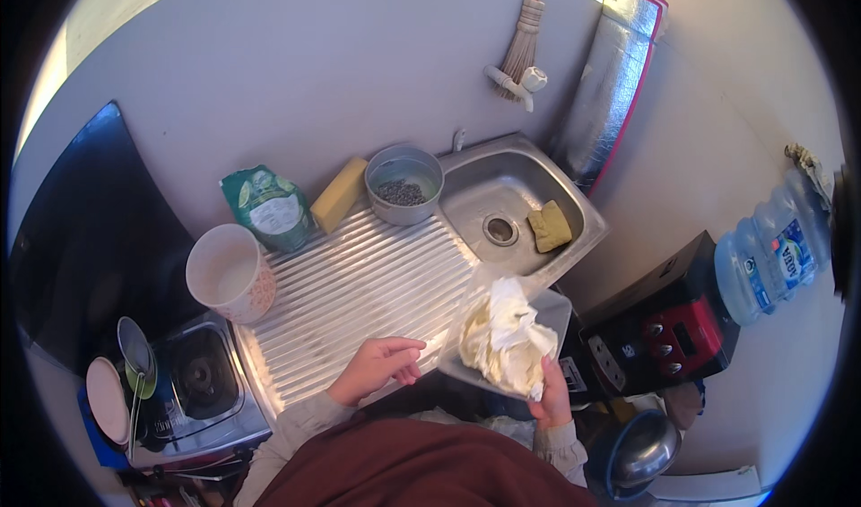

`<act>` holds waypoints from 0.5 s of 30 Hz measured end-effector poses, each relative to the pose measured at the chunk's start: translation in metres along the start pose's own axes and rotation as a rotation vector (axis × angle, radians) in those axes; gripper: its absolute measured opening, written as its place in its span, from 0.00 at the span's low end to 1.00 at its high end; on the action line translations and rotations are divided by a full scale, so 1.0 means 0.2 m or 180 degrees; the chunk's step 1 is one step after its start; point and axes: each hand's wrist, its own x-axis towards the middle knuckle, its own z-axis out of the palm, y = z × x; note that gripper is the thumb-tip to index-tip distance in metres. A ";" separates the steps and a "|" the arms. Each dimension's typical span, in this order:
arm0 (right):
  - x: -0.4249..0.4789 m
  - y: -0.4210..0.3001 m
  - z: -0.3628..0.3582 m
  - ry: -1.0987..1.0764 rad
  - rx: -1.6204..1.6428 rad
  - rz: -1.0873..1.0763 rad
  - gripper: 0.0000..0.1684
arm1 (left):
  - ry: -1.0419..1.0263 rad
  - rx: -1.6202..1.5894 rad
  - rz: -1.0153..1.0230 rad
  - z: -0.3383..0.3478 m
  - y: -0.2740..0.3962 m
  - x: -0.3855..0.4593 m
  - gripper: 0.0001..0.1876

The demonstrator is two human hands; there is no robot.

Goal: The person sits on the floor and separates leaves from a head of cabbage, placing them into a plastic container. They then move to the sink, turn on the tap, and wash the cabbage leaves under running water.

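Note:
My right hand grips the near right edge of a clear plastic container, tilted by the front corner of the sink. Inside it lies a crumpled mass of white and yellowish paper or tissue; my thumb lies against it. To the left, my left hand hovers over the front edge of the ribbed steel drainboard, its fingers loosely bent and nothing in them. The steel sink has a yellow sponge beside its drain.
Along the drainboard's back stand a metal pot with a steel scourer, a yellow sponge block, a green pouch and a white tub. A gas stove adjoins at left. A water dispenser stands right.

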 end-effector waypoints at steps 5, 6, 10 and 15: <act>0.41 -0.29 -0.08 0.0118 -0.0314 0.0148 0.29 | 0.0479 0.0056 -0.0026 0.00 0.00 0.15 0.16; 0.51 -0.35 -0.10 0.0113 -0.0391 0.0113 0.29 | 0.0599 0.0050 -0.0025 0.00 -0.01 0.18 0.16; 0.95 -0.53 -0.18 -0.0038 -0.0637 0.0048 0.30 | 0.1082 0.0014 -0.0015 0.05 -0.01 0.35 0.15; 1.47 -0.54 -0.28 0.0084 -0.0868 0.0118 0.47 | 0.1514 0.0253 -0.0059 0.19 0.05 0.62 0.15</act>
